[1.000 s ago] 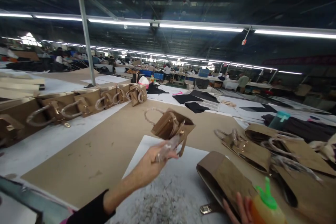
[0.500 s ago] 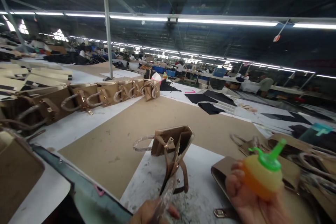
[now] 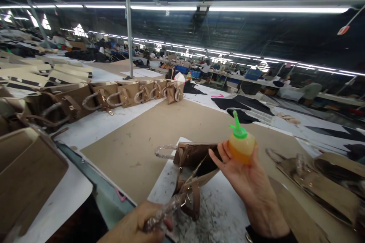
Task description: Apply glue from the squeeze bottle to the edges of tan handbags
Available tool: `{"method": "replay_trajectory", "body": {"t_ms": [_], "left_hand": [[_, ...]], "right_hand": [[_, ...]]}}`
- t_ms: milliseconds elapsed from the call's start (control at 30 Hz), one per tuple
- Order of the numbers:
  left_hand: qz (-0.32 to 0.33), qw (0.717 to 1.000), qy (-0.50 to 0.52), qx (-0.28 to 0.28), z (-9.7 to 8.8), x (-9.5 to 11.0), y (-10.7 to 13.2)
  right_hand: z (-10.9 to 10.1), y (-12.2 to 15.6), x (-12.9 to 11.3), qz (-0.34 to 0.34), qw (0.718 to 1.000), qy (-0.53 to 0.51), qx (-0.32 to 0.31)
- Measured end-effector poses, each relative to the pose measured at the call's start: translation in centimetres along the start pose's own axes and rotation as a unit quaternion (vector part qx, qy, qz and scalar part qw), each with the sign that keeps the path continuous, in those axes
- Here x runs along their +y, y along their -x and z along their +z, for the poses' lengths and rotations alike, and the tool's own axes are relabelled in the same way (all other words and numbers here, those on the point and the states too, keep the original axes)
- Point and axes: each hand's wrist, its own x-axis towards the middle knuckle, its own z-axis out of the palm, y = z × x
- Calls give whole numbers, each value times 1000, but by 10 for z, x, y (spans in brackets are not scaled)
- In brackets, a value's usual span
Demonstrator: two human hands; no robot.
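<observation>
At the middle of the table stands a brown handbag (image 3: 189, 155), its top open and its two handles wrapped in clear plastic. My left hand (image 3: 142, 218) is closed around the near plastic-wrapped handle (image 3: 167, 210). In my right hand (image 3: 251, 182) is a squeeze bottle (image 3: 241, 146) with a green nozzle cap and orange-yellow liquid inside. The bottle is nearly upright, just beyond the bag's right edge in view. Two fingers of that hand stretch across in front of the bag's right end. A brown strap (image 3: 195, 201) hangs at the bag's near side.
A row of similar bags (image 3: 119, 95) runs along the left and back. More bags (image 3: 319, 182) lie at the right. Black cut pieces (image 3: 242, 106) are on the far table. A brown sheet (image 3: 134, 136) covers the tabletop, and a metal post (image 3: 129, 26) rises behind.
My right hand has moved left and up with the bottle, from the right-hand bags to beside the open bag. The bag's mouth appears wider. The view has shifted right.
</observation>
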Motion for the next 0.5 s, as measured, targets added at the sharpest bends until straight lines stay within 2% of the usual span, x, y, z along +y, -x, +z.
{"method": "replay_trajectory", "body": {"t_ms": [33,100,167,200,267,333,367,433,500], "left_hand": [[-8,1000,-1,5,-6,1,0],[-16,999,45,-20,-15,2,-4],[-33,984,173,-17,-19,1,-18],[-53,965,258,7,-19,-1,-27],[-112,904,409,63,-17,-6,-50],[-172,847,499,66,-14,-12,-75],[-188,827,526,59,-12,-13,-87],[-198,804,560,36,-6,-12,-106],[-197,800,567,3,4,-4,-119]], "right_hand": [[0,2,-1,4,1000,1,-6],[-1,8,-3,15,1000,3,-10],[-2,14,-4,25,1000,1,4],[-3,17,-5,26,1000,-2,15],[-6,23,-5,20,999,-12,34],[-13,30,-5,12,999,-25,45],[-17,33,-5,15,998,-32,44],[-27,43,-7,29,998,-47,27],[-37,56,-6,34,998,-56,-2]]}}
